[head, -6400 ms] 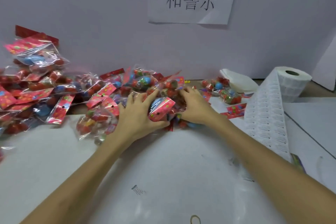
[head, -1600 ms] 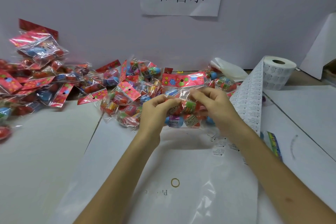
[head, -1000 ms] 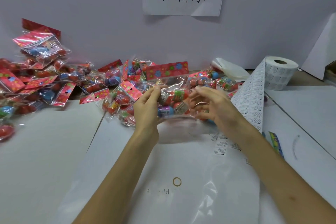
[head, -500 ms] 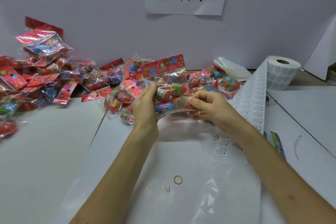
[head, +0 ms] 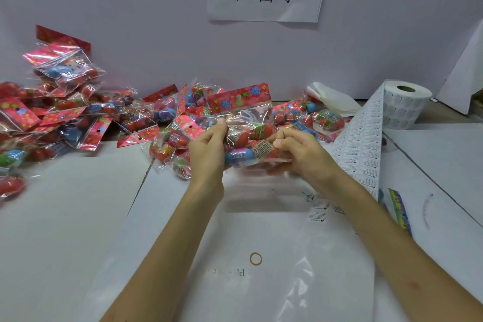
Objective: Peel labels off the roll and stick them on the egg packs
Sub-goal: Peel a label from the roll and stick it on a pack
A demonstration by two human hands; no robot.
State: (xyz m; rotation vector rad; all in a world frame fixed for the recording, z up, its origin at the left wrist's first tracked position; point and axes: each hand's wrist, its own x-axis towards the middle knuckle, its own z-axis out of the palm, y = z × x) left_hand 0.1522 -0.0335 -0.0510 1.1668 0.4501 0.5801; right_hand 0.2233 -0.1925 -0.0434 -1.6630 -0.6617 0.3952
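Since half second ago, egg pack (head: 245,136) barely shifted, up above surface (head: 65,217). Our left hand (head: 207,150) fingers pinch its left edge; right hand (head: 300,151) fingers clenched on its front. We judge label being pressed down. Next: fresh label from roll (head: 403,103), well right.

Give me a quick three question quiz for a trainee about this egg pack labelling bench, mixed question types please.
1. True or false: both the left hand and the right hand grip the same egg pack.
2. The label roll stands: A) at the far right, B) amid the pile of egg packs, C) on the person's lap.
3. Fill in: the strip of labels trails from the roll toward the ____ hand.

Key: 1 true; 2 A; 3 right.
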